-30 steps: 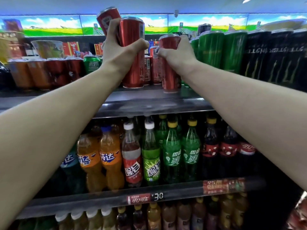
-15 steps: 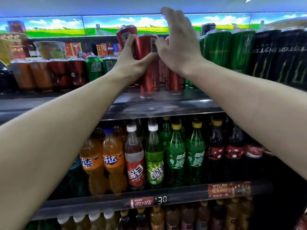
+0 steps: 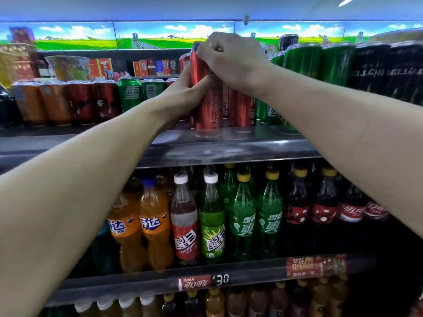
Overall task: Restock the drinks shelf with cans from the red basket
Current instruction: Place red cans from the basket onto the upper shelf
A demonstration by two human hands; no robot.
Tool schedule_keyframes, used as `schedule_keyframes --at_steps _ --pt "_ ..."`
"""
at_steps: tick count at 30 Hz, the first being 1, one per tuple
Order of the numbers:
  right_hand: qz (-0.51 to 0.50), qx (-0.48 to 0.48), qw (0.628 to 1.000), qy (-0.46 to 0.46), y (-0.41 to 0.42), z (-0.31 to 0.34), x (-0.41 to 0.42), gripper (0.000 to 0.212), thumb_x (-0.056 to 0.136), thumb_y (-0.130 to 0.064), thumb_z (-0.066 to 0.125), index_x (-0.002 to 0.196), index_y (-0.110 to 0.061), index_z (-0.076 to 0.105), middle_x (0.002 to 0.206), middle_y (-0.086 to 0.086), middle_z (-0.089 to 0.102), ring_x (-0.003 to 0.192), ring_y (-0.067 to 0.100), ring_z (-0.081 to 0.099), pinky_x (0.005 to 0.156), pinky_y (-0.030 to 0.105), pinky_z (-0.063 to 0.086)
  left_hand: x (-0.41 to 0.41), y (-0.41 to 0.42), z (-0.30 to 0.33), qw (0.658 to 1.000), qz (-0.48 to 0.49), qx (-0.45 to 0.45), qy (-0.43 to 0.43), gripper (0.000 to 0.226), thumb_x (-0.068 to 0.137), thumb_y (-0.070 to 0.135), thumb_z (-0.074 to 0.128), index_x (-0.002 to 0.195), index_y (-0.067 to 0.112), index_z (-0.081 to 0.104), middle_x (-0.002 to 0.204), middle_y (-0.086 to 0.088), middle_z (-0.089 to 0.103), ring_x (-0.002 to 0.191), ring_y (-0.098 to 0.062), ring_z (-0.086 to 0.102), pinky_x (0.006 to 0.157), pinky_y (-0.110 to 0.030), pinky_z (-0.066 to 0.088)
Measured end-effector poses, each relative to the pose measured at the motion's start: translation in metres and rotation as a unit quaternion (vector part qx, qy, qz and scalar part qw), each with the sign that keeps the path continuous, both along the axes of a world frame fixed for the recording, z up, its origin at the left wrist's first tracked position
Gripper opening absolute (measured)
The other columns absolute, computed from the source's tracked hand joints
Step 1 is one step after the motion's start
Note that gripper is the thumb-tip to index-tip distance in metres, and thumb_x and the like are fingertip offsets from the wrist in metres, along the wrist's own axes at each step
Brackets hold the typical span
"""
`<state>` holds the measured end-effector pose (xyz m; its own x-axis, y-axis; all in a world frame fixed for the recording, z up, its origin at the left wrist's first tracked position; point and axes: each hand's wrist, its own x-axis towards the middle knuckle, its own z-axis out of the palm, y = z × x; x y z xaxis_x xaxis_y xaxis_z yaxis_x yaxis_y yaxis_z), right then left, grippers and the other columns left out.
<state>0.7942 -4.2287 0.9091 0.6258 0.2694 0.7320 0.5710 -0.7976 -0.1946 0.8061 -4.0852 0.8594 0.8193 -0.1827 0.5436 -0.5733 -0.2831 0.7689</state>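
Red cans (image 3: pixel 207 104) sit beside green cans (image 3: pixel 304 62), black cans (image 3: pixel 370 67) and orange bottles (image 3: pixel 155 225).

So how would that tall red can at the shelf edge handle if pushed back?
The red can is tall and slim, so a high push probably tips it. Its glossy metal wall likely slides easily on the smooth shelf. The left hand holding its side should steady it.

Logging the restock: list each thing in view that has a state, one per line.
left hand: grips the red can's side
right hand: fingers curled over the red can's top
red can: upright, base on the top shelf
top shelf: front strip bare left of the red can
green cans: upright, at the right
bottles: upright, capped, on the shelf below
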Motion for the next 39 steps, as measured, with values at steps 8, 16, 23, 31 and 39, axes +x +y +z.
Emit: schedule_keyframes --at_steps 8,16,23,31,39 --pt "-0.004 0.114 0.993 -0.027 -0.010 -0.025 0.007 0.057 0.105 -0.055 0.028 0.155 -0.029 0.035 0.147 0.012 0.045 0.141 0.026 0.032 0.113 0.042 0.029 -0.004 0.001 0.002 1.000 0.011 0.025 -0.012 0.035 0.104 0.038 0.061 0.135 0.029 0.046 0.117 -0.001 0.074 0.101 -0.010 0.076 0.082 -0.029 0.064" --pt "0.025 0.256 0.962 0.089 -0.018 -0.065 -0.002 0.067 0.106 -0.054 0.025 0.163 -0.030 -0.001 0.149 0.016 0.045 0.122 0.033 0.055 0.103 0.044 0.044 0.001 0.008 0.000 0.998 0.024 0.039 -0.042 0.103 0.098 0.038 0.071 0.157 0.023 -0.013 0.128 -0.001 0.065 0.110 -0.010 0.072 0.099 -0.039 0.059" --pt "-0.009 0.246 0.964 0.106 -0.027 -0.069 -0.003 0.065 0.103 -0.035 0.034 0.160 -0.015 0.009 0.116 0.017 0.066 0.097 0.037 0.067 0.087 0.053 0.055 -0.013 0.011 0.006 0.977 0.176 0.116 0.030 0.130 0.065 0.081 0.077 0.155 0.021 0.006 0.136 -0.008 0.058 0.121 -0.024 0.063 0.109 -0.047 0.051" --pt "-0.071 0.129 0.987 0.060 -0.033 -0.073 -0.006 0.070 0.104 -0.030 0.052 0.158 -0.009 0.013 0.140 0.018 0.052 0.116 0.039 0.059 0.080 0.037 0.040 -0.010 0.002 0.002 0.987 0.067 0.145 0.031 0.040 0.094 0.019 0.077 0.130 0.010 0.063 0.115 0.000 0.076 0.102 -0.006 0.074 0.087 -0.020 0.060" --pt "-0.128 0.077 0.986 0.067 -0.030 -0.070 -0.005 0.072 0.102 -0.013 0.053 0.157 -0.004 0.008 0.147 0.021 0.042 0.126 0.040 0.053 0.096 0.047 0.046 0.027 -0.009 0.005 0.985 0.064 0.143 0.069 0.094 0.068 0.051 0.090 0.147 0.018 0.050 0.130 0.002 0.072 0.119 -0.015 0.070 0.110 -0.043 0.052"
